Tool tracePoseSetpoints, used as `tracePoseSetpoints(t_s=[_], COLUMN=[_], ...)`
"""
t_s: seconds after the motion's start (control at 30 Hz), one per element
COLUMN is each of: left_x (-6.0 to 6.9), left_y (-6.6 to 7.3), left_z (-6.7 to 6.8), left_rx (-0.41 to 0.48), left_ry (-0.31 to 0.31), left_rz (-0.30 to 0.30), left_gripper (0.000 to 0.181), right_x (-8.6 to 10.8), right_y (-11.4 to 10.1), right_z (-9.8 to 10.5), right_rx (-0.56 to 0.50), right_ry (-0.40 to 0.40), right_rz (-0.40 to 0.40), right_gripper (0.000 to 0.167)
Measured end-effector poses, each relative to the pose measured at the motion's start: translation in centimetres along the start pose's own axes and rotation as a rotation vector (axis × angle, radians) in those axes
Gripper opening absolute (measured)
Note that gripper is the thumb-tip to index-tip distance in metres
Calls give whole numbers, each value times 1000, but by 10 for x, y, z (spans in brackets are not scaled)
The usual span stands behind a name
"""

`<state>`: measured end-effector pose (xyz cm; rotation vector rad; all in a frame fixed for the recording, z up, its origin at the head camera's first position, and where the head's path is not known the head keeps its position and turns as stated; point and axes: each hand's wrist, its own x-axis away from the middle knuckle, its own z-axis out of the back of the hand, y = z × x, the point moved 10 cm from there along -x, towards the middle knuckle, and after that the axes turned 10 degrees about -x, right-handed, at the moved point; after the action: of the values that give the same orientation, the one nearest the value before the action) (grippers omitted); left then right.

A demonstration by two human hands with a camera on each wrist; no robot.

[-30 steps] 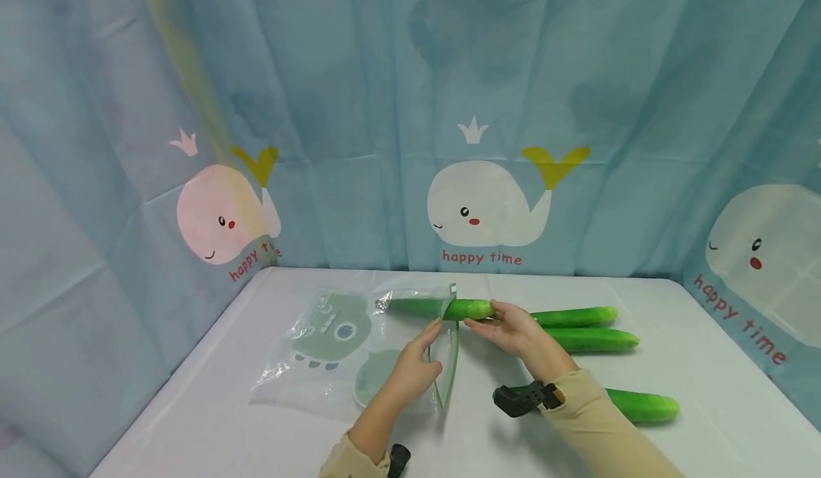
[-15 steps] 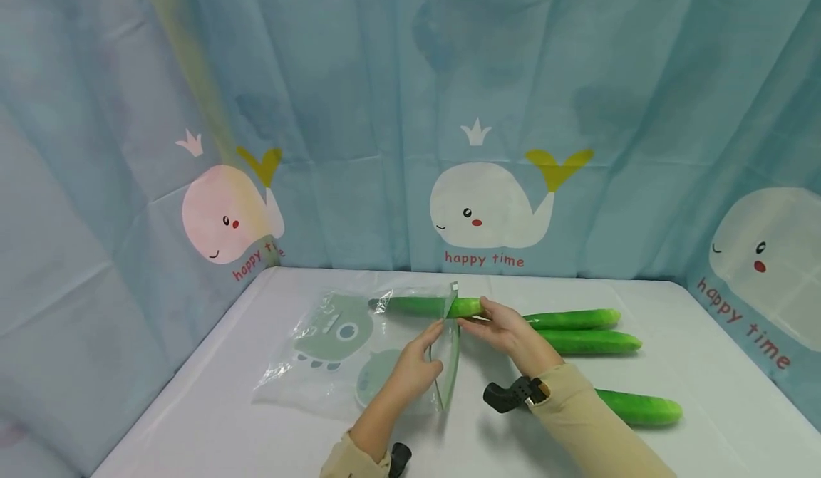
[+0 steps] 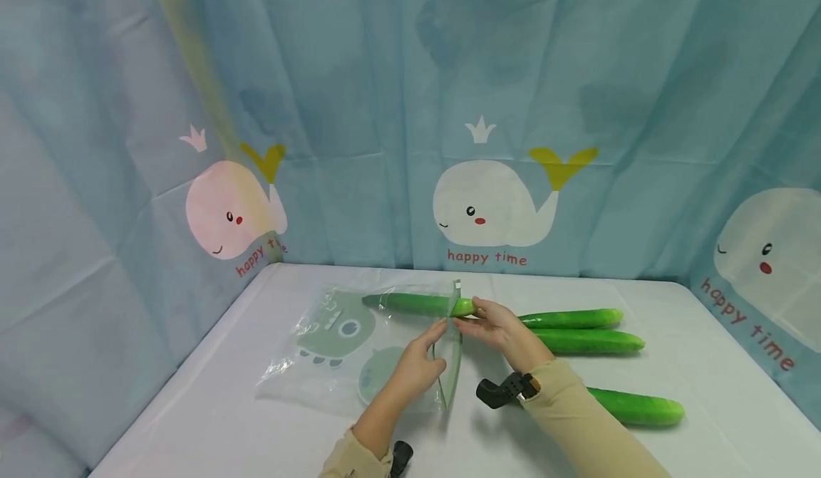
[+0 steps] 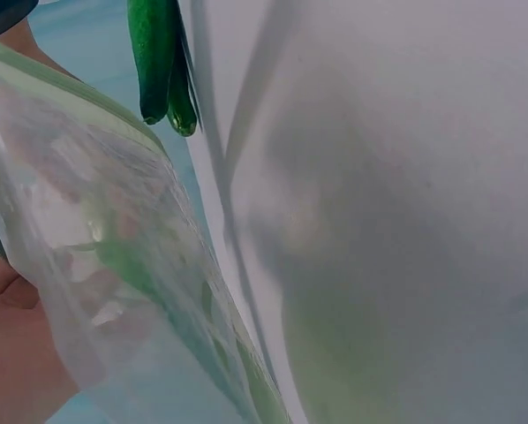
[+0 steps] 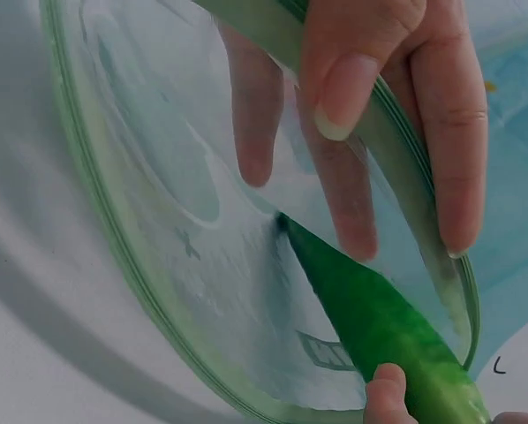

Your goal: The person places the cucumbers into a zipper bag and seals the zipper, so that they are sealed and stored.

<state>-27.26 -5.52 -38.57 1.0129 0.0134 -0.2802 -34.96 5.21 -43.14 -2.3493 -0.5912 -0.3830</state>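
A clear bag (image 3: 301, 385) with a green-edged mouth and dinosaur print lies on the table, its mouth facing right. My left hand (image 3: 410, 375) pinches the upper edge of that mouth; in the right wrist view the left hand's fingers (image 5: 454, 132) lie on both sides of the edge. My right hand (image 3: 503, 332) grips the blunt, pale end of a cucumber (image 3: 410, 303), most of which lies inside the bag with its dark tip to the left. In the right wrist view the cucumber (image 5: 379, 318) passes through the mouth between the green rims.
Two cucumbers (image 3: 593, 341) lie side by side to the right, behind my right wrist. Another cucumber (image 3: 641, 407) lies nearer, partly behind my right sleeve. The white table (image 3: 205, 421) meets a blue curtain (image 3: 346, 207) with whale prints at the back and sides.
My right hand has moved left, and the cucumber in it has slid further into the bag. My left hand has stayed at the bag's edge.
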Motion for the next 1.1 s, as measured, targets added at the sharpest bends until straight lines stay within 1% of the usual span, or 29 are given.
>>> tracePoseSetpoints(t_s=[0.13,0.37,0.5,0.67,0.8,0.87,1.03,1.1], left_x=[-1,-1,0,1,0,0,-2,-2], left_y=[1,0,0,1,1,0,-3,-4], left_z=[0,-1,-1,-1,-2,-3,-4,-4], left_rx=[-11,5,9,15,19,20,15,10], left_ry=[10,-5,-4,-2,-2,-6,-15,-15], left_rz=[-7,16,23,25,12,10,27,35], left_gripper=[64,64,64,65,65,66,66,66], right_x=[-1,-4,-7,-11,-16,-18,-22,-23], right_y=[1,3,6,8,10,11,11,11], right_z=[-1,-2,-1,1,-1,-1,1,3], right_rx=[32,77,102,85,79,101,148,146], right_ry=[9,-3,13,27,7,5,38,56], right_rz=[-2,-13,-14,-9,-6,-2,26,35], right_gripper=[56,54,54,54,52,49,26,21])
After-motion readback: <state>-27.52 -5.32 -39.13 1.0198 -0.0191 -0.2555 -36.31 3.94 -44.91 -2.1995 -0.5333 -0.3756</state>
